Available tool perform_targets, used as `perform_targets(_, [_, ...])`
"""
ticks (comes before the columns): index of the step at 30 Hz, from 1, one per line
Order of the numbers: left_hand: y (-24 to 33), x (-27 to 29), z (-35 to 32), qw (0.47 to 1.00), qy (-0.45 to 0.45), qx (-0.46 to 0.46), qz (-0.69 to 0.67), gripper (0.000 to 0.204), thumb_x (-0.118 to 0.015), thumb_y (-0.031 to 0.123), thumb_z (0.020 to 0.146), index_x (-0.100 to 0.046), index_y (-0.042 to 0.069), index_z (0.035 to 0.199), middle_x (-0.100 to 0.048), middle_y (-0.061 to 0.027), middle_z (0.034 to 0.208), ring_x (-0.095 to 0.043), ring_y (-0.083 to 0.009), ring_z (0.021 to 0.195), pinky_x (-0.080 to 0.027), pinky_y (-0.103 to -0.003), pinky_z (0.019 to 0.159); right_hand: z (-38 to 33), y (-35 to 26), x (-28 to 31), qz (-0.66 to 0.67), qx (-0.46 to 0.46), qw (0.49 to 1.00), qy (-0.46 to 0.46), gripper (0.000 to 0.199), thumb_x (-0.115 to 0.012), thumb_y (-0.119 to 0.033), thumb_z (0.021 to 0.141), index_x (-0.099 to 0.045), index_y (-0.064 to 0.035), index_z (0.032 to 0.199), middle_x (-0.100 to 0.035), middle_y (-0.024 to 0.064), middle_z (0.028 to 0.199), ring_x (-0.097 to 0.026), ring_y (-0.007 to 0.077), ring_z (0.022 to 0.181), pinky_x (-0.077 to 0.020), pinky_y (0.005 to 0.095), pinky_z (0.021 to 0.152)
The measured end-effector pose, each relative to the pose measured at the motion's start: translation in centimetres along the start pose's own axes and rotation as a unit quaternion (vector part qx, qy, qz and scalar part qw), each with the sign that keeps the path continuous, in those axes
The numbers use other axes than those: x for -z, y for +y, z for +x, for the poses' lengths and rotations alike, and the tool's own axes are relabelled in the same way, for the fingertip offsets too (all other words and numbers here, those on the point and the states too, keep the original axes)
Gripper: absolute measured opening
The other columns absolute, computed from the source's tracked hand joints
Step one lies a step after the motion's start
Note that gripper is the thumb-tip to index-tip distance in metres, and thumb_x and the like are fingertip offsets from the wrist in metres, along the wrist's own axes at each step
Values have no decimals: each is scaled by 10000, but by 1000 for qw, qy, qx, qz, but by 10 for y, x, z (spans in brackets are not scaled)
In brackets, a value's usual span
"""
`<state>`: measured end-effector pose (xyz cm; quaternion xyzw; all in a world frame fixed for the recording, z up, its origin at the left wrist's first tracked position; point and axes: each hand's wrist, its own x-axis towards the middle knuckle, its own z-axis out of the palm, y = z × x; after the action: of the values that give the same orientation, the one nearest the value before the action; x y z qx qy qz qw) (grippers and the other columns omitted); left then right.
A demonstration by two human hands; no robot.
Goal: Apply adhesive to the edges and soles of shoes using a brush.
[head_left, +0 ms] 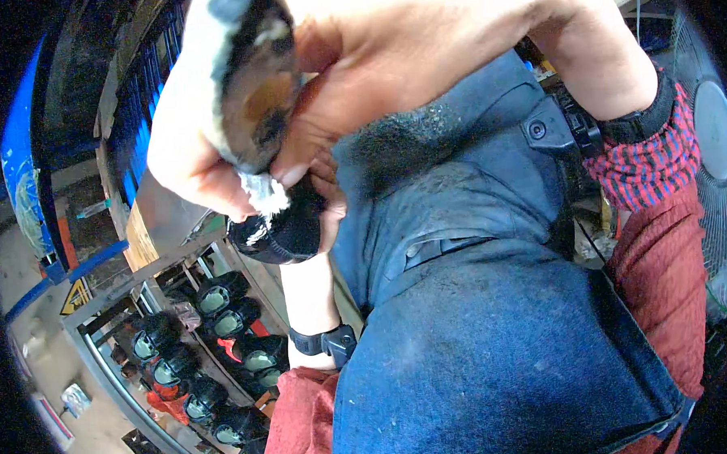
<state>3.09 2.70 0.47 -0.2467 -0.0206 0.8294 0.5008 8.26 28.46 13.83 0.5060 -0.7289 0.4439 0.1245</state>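
Right hand presses a dirty white cloth pad onto a small black rounded part, gripped from beneath by the mostly hidden left hand; blue denim apron blocks everything below.

Metal rack at lower left, curved by the lens, carries rows of dark shoes with pale insoles, packed side by side. A red piece sits among them. Concrete floor below, with a small packet lying on it.
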Motion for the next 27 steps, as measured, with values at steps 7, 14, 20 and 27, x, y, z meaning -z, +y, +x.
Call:
perform_targets(7, [-1,0,3,1000,-9,-3,-8,449,-583,105,852,-406,-119,1199,-622,-129,977,-652,-229,853,-576,-326,702,-3,35,14,81,-12,997,-16,117,-598,-138,877,-594,-46,949,-635,69,832,-597,171,797,-470,327,751])
perform_targets(14, [-1,5,2,999,-34,27,-12,449,-626,130,862,-437,-128,1177,-577,-185,1068,-642,-291,921,-577,-335,809,4,63,22,28,-201,979,24,154,-581,-167,881,-589,-21,929,-629,78,824,-597,175,813,-467,331,758])
perform_targets(20, [-21,-18,-6,911,-1,-181,370,383,-501,260,954,-483,16,1249,-590,-139,1050,-601,-209,986,-532,-331,805,14,22,10,59,-309,947,62,348,-587,-340,890,-573,-1,967,-632,127,841,-615,222,757,-469,317,656])
perform_targets(27, [-35,-35,15,825,-41,-212,523,364,-405,334,997,-493,50,1207,-601,-71,962,-602,-146,816,-510,-281,670,32,-7,-38,120,-428,866,229,184,-683,-124,836,-589,12,917,-627,59,748,-608,109,587,-510,235,521])
